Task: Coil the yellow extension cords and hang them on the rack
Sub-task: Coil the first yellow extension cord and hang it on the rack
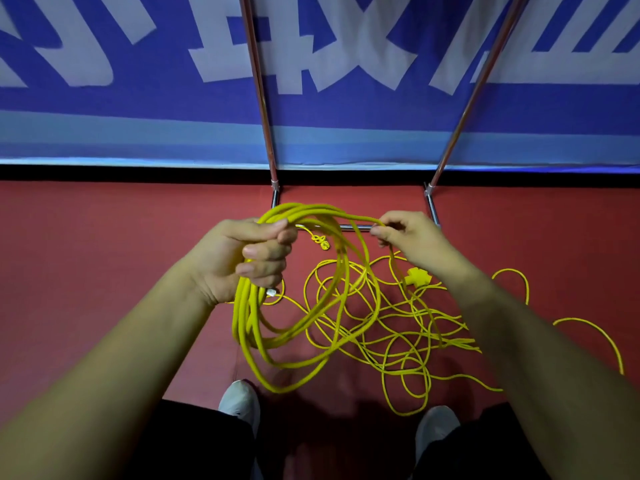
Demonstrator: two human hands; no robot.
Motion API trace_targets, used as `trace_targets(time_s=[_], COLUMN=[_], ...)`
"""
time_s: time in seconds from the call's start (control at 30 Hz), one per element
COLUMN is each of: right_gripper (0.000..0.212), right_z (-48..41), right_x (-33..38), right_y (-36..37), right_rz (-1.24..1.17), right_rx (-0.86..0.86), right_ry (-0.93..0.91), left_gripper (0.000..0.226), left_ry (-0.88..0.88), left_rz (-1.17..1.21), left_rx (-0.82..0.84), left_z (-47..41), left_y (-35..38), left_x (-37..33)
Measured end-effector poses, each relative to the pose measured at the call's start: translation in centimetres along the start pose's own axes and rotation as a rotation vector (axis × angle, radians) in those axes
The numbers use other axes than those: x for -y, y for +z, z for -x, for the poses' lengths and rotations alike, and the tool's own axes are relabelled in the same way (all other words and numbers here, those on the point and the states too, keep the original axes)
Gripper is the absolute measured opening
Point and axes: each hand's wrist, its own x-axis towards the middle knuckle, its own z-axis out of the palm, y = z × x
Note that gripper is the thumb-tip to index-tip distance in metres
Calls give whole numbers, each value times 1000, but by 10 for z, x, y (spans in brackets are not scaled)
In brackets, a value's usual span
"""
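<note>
My left hand (242,258) grips a bundle of several loops of thick yellow extension cord (298,327) that hangs down toward my feet. My right hand (408,240) pinches the same cord's strand where it arcs over from the bundle. On the red floor lies a loose tangle of thinner yellow cord (398,327) with a yellow multi-outlet socket (417,276). The rack (266,133) is a chrome frame with two slanting posts and a base bar on the floor, right behind my hands.
A blue banner wall (138,109) with white lettering stands behind the rack. My two grey shoes (240,403) are at the bottom, close to the hanging loops. Cord strands trail off across the floor (104,254) to the right.
</note>
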Motion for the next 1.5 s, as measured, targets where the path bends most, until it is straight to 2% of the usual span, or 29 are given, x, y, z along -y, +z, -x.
trace_targets(time_s=[0.03, 0.07, 0.13, 0.23, 0.27, 0.37, 0.43, 0.5, 0.63, 0.7, 0.77, 0.83, 0.87, 0.9, 0.97, 1.03, 1.1, 1.2, 1.3, 1.37, 1.43, 1.5], right_gripper=[20, 25, 33, 24, 23, 16, 18, 21, 17, 14, 11, 7, 5, 6, 9, 9, 9, 10, 7, 12, 17, 23], right_z=[0, 0, 2, 7, 10, 16, 19, 22, 23, 23, 29, 39, 42, 44, 42, 35, 31, 28, 23, 20, 21, 23], right_x=[-5, -10, -28, -66, -75, -83, -76, -64, -24, 5, 38, 69, 82, 90, 100, 99, 95, 74, 45, 18, -14, -41], right_y=[1, 3, 7, 11, 14, 28, 40, 51, 53, 44, 32, 21, 18, 17, 18, 20, 19, 14, 2, -9, -17, -19], right_rz=[33, 83, 221, 372, 367, 216, 59, 30, 219, 272, 277, 164, 66, -26, -170, -284, -337, -324, -255, -92, 174, 285], right_rx=[15, 43, 122, 244, 261, 229, 220, 248, 335, 505, 735, 889, 907, 873, 664, 423, 321, 314, 413, 533, 627, 649], right_ry=[15, 34, 108, 320, 386, 495, 528, 501, 314, 265, 217, 187, 166, 134, 64, 17, -15, -6, 59, 96, 137, 212], left_gripper=[12, 12, 21, 22, 23, 23, 21, 15, 9, 14, 17, 15, 13, 12, 11, 16, 20, 24, 24, 23, 19, 18], left_ry=[9, 59, 107, 134, 163, 243, 321, 382, 368, 305, 215, 73, -8, -83, -179, -200, -179, -161, -142, -111, -79, -57], left_rz=[127, 178, 214, 336, 361, 386, 285, 222, 138, 16, -82, -137, -152, -150, -144, -161, -152, -140, -112, -89, -49, -31], left_rx=[115, 163, 74, 171, 187, 95, -70, -211, -376, -442, -434, -396, -369, -324, -205, -144, -120, -65, -105, -125, -152, -195], left_z=[0, 0, 5, 12, 14, 12, 9, 6, 0, -1, -3, -5, -5, -5, -6, -8, -11, -15, -15, -12, -8, -3], left_y=[-3, -6, -11, -19, -22, -31, -31, -28, -32, -34, -31, -25, -21, -16, -5, 2, 6, 8, 4, 2, 1, -12], left_x=[2, 1, -7, -19, -23, -26, -24, -24, -24, -22, -18, -12, -7, -3, 7, 13, 15, 12, 9, 6, -1, -7])
